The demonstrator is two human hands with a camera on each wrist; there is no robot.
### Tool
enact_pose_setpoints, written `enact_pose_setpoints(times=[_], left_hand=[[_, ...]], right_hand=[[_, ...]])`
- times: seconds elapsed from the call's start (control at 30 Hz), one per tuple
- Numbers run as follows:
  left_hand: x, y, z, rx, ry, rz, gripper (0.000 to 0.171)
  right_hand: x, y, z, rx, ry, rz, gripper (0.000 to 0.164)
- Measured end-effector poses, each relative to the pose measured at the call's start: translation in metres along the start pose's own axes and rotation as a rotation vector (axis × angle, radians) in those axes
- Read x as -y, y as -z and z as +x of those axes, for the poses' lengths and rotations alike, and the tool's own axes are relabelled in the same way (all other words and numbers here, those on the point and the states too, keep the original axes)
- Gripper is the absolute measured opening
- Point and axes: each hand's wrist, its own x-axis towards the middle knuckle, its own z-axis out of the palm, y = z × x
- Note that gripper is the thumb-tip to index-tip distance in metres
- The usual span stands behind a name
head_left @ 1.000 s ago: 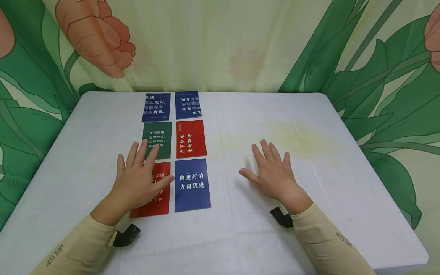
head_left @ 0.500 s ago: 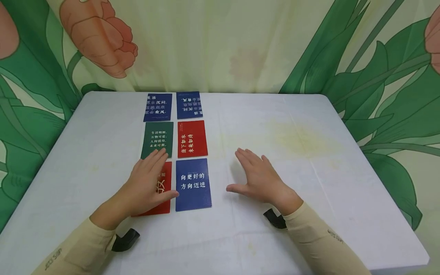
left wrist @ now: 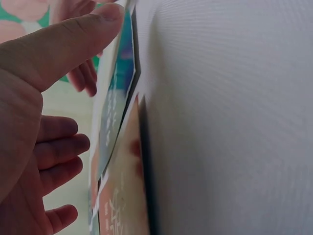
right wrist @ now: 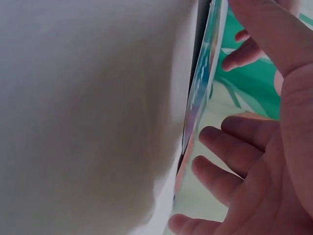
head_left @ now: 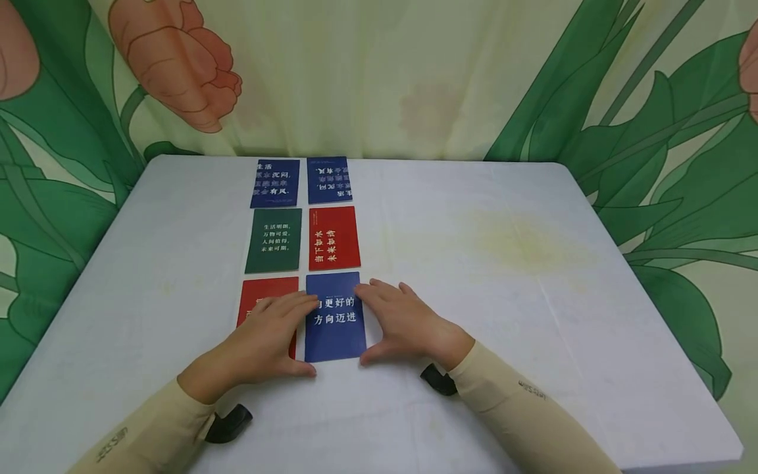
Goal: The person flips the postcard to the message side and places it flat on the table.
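Note:
A blue card-like booklet (head_left: 335, 343) with white Chinese writing lies flat at the front right of a two-column layout. My left hand (head_left: 260, 342) hovers over the red booklet (head_left: 251, 293) beside it and hides much of its face. Its fingertips reach the blue one's left side, while the thumb lies near the front left corner. On the other side my right hand (head_left: 411, 326) has its fingertips at the blue booklet's right edge and the thumb by the front right corner. Both hands have fingers loosely extended; whether they touch the booklet is unclear.
Behind lie a green booklet (head_left: 274, 240) and a second red booklet (head_left: 334, 238). Two dark blue booklets (head_left: 275, 184) form the row at the far edge of the white table (head_left: 503, 316). A flower-patterned curtain (head_left: 367, 79) hangs behind.
Both hands have moved in toward the blue booklet, the right one leftward and the left one rightward and nearer the front. The green booklet is now uncovered. The booklets stay in their layout.

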Motion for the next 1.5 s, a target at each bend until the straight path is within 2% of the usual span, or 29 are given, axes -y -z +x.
enact_pose_setpoints(times=[0.4,0.77,1.07,1.4,1.5], left_hand=[[0.004,-0.005,0.0,0.042,0.026,-0.007,0.097],[0.003,-0.005,-0.001,0.021,0.007,0.01,0.079],[0.003,-0.006,-0.004,0.024,0.009,0.004,0.085],[0.001,-0.007,-0.004,-0.045,0.026,-0.014,0.066],[0.0,-0.006,-0.004,-0.048,0.03,-0.018,0.062]], right_hand=[[0.005,-0.004,0.009,0.078,-0.025,-0.032,0.101],[0.007,-0.004,0.008,0.114,-0.035,-0.091,0.094],[0.007,-0.001,0.005,0.11,-0.043,-0.031,0.079],[0.012,0.006,-0.002,0.183,-0.061,-0.032,0.078],[0.012,0.006,-0.004,0.179,-0.065,-0.031,0.072]])
